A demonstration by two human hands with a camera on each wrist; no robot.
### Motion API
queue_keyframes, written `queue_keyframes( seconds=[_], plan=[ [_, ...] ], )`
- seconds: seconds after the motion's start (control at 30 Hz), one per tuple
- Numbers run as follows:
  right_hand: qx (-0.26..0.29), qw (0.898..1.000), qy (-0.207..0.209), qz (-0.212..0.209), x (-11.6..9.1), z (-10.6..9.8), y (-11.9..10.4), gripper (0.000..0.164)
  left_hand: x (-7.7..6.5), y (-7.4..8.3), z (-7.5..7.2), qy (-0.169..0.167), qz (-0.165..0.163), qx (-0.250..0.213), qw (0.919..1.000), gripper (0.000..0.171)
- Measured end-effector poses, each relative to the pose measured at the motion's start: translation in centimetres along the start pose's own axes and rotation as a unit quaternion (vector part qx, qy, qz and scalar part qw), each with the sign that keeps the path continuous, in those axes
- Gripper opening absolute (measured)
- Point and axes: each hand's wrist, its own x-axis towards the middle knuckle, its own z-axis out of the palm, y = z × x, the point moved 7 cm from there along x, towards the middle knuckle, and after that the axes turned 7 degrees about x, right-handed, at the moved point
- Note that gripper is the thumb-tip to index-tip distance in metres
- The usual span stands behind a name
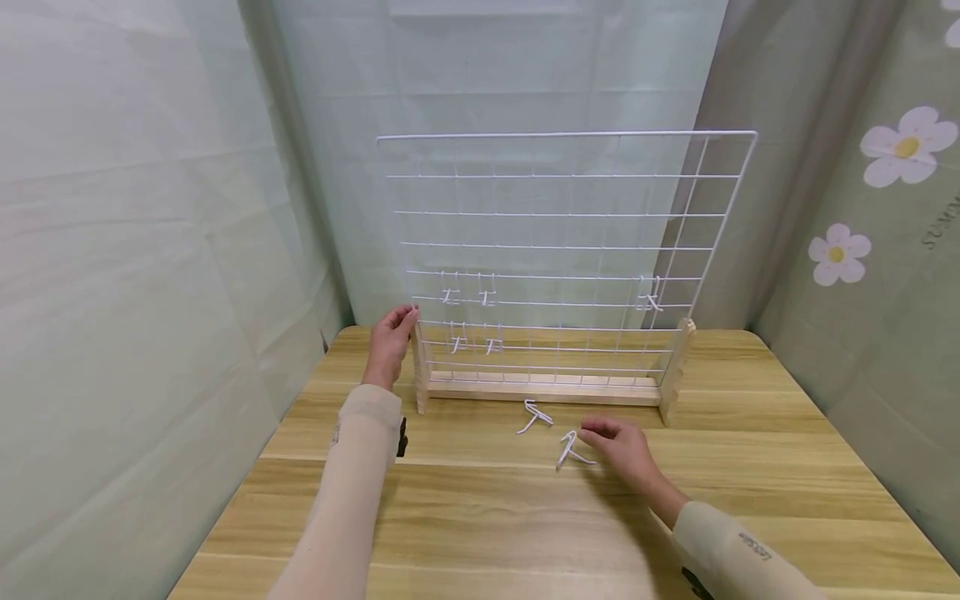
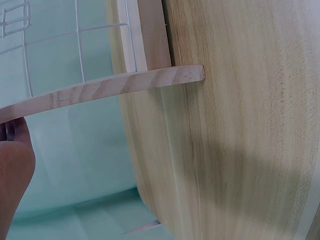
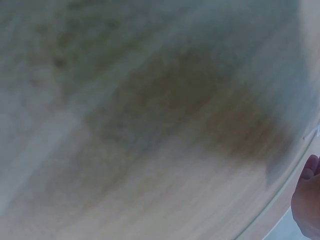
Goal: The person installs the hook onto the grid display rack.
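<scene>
My left hand point(image 1: 388, 343) grips the top of the left wooden post point(image 1: 421, 375) of a stand holding a white wire grid point(image 1: 562, 214). In the left wrist view, that hand's fingers point(image 2: 21, 134) press against the post point(image 2: 115, 84). My right hand point(image 1: 626, 452) is over the table in front of the stand, thumb and fingertips pinched at the upper end of a white wire hook point(image 1: 573, 452). A second hook point(image 1: 535, 416) lies just behind it on the table. The right wrist view is blurred, with the right hand point(image 3: 307, 200) at its right edge.
Several white hooks hang on the grid: a left group including one hook point(image 1: 487, 295), and another hook point(image 1: 651, 298) near the right side. A wooden base bar point(image 1: 543, 387) joins the posts. The wooden table point(image 1: 480, 533) meets hanging curtains point(image 1: 847, 375) around it.
</scene>
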Motion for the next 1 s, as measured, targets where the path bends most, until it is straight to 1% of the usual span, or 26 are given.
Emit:
queue_keyframes(
  seconds=[0.2,0.43,0.67,0.83,1.0],
  plan=[
    [-0.005,1.0,-0.015,0.005,-0.4,0.6,0.3,0.016,0.1,-0.1,0.1,-0.002,-0.002,-0.003,1.0,0.042],
    [0.002,1.0,-0.02,0.016,-0.6,0.4,0.9,0.015,0.0,0.0,0.2,-0.006,-0.001,0.009,0.9999,0.046],
    [-0.01,0.999,-0.038,0.009,-0.7,0.5,1.3,0.013,-0.1,0.1,0.1,-0.004,0.001,0.007,1.0,0.042],
    [-0.016,0.998,-0.052,0.007,-0.8,0.8,1.6,0.015,-0.3,0.0,0.0,-0.005,-0.005,0.014,0.9999,0.045],
    [-0.006,0.998,-0.054,0.012,-0.9,1.1,1.9,0.016,-0.4,0.1,-0.1,-0.004,-0.005,0.013,0.9999,0.046]
  ],
)
